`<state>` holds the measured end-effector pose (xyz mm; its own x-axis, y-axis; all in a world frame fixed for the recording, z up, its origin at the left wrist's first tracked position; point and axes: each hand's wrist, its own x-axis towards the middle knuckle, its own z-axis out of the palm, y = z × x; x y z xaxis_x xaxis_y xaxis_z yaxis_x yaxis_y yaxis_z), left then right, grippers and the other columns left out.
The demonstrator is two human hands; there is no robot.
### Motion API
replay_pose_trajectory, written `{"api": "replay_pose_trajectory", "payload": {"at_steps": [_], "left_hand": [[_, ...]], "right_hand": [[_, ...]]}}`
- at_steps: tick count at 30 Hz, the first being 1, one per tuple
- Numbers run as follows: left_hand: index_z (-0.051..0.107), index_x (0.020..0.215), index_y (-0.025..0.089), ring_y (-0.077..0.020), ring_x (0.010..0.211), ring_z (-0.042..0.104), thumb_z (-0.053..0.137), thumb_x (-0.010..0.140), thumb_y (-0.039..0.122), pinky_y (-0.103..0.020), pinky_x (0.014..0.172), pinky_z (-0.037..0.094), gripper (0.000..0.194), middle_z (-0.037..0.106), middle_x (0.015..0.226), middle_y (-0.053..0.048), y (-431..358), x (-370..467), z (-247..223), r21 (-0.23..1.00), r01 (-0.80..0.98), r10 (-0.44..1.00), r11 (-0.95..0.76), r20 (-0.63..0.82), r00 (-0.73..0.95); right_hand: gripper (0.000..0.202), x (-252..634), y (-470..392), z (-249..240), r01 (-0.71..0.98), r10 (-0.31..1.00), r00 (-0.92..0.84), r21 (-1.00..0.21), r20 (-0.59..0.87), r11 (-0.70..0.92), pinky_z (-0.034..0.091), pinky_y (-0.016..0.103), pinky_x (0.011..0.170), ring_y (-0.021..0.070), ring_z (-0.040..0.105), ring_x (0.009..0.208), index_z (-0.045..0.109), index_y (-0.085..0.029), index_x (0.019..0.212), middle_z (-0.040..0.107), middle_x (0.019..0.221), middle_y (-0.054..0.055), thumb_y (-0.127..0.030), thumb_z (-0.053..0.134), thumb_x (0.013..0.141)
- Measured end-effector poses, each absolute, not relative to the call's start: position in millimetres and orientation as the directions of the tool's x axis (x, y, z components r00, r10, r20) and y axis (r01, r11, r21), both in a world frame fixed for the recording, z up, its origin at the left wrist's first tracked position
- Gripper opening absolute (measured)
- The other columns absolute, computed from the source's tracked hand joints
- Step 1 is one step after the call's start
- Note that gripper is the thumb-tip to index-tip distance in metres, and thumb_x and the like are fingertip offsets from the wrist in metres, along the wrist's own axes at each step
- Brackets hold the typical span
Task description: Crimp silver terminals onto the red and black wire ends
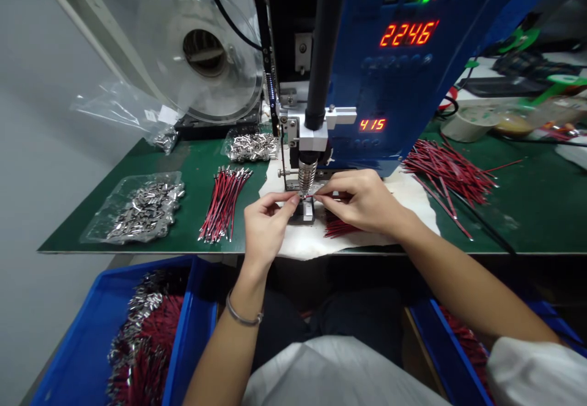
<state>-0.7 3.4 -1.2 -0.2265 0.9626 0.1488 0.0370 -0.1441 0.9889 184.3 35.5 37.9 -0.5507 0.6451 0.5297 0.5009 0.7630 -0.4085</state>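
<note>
Both hands meet under the spring-wrapped tip (307,172) of a blue bench machine (367,82). My left hand (268,222) pinches thumb to forefinger at the left of a small metal block (308,211); what sits between those fingertips is too small to make out. From the right, my right hand (362,201) pinches a thin red wire (312,196) whose end lies at the block. More red wires (338,225) lie on white paper beneath my right hand. To the left, a bundle of red and black wires (224,203) with metal ends rests on the green table.
Bags of small metal parts (149,207) lie at left, with another bag (252,146) behind the wire bundle. A loose wire pile (452,170) is at right. Below the table edge stand blue bins (87,326) with wires. A clear reel (202,51) stands behind.
</note>
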Motion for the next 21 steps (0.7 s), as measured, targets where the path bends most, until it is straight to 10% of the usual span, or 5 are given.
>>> {"api": "replay_pose_trajectory", "payload": {"at_steps": [21], "left_hand": [[0.077, 0.080, 0.017, -0.0145, 0.068, 0.060, 0.075, 0.071, 0.031, -0.024, 0.059, 0.043, 0.017, 0.070, 0.073, -0.005, 2.6, -0.4, -0.5, 0.986, 0.050, 0.960, -0.158, 0.165, -0.227]], "right_hand": [[0.014, 182.4, 35.3, 36.8, 0.491, 0.644, -0.539, -0.420, 0.543, 0.764, 0.040, 0.023, 0.054, 0.0116, 0.059, 0.059, 0.074, -0.013, 0.083, 0.070, 0.070, 0.004, -0.011, 0.061, 0.079]]}}
